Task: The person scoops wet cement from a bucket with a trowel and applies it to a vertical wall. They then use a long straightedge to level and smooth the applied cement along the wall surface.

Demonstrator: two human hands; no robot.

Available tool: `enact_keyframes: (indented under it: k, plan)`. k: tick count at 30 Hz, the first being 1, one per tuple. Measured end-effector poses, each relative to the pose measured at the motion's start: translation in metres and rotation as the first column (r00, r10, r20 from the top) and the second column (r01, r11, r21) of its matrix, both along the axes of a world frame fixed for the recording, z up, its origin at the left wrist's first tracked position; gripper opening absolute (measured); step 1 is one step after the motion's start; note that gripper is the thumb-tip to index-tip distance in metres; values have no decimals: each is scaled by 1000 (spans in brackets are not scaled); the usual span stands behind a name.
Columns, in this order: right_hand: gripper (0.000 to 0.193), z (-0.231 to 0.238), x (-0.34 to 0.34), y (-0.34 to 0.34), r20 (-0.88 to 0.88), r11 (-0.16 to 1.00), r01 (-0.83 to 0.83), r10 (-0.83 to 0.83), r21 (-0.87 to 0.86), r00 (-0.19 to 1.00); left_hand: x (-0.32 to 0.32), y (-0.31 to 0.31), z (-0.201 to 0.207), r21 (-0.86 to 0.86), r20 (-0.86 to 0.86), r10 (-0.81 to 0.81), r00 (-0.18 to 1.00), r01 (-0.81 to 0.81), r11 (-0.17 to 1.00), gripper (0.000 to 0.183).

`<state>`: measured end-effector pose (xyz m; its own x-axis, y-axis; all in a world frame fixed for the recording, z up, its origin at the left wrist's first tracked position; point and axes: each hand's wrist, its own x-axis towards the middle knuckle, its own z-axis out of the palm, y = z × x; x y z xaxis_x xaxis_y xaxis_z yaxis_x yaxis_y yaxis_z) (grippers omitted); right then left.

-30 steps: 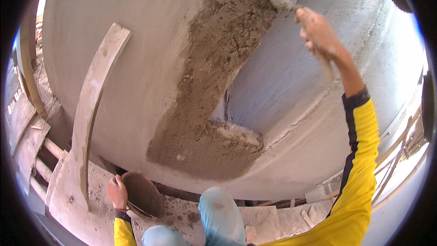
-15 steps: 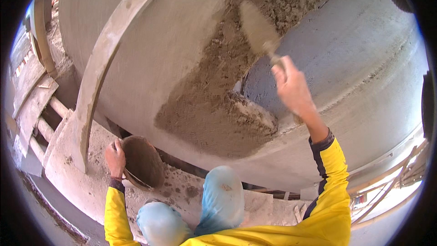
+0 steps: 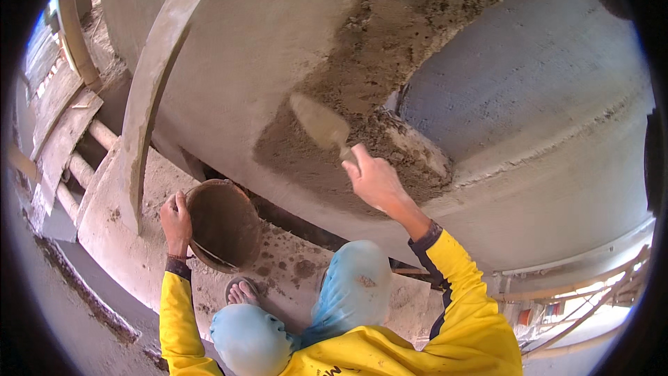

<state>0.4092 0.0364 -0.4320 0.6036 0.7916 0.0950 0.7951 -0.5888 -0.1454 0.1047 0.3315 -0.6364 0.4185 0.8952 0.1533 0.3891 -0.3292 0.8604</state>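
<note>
My right hand [image 3: 379, 179] is closed around the handle of a pointed trowel [image 3: 321, 122]. The blade lies over a patch of dark, wet mortar [image 3: 362, 69] on the wall; whether it touches cannot be told. My left hand [image 3: 176, 221] grips the rim of a round bucket [image 3: 224, 223], which is tilted with its mouth toward the wall. The bucket's inside is dark and coated with mortar, and how much it holds is hard to make out.
A long curved board [image 3: 156, 73] stands upright at the left, against the wall [image 3: 229, 83]. Smooth grey surface [image 3: 501, 90] adjoins the rough mortar on the right. I crouch on a plank platform [image 3: 167, 174] spattered with mortar, a gap along the wall. Bamboo poles [image 3: 82, 169] show at the left.
My right hand has brought the trowel down and to the left, from the upper mortar to its lower left part. The left hand stays on the bucket, which now shows more of its mouth.
</note>
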Motion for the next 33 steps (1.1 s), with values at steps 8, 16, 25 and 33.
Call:
enact_keyframes:
  k: [8,16,25,33]
  plan:
    - [37,23,-5,32,-264,870,133,-4,474,964,-29,3,-13,149,-57,-17,998,26,989,43]
    - [33,-135,-67,57,-21,710,-610,646,-352,763,-11,-7,9,10,-6,19,1000,-19,1000,45]
    - [36,-226,-168,103,-50,727,-513,555,-456,830,-23,-5,10,-33,-55,55,997,-57,998,46]
    - [33,-198,-154,120,219,801,-483,573,-353,790,-24,-4,22,-143,-98,-41,994,27,989,47]
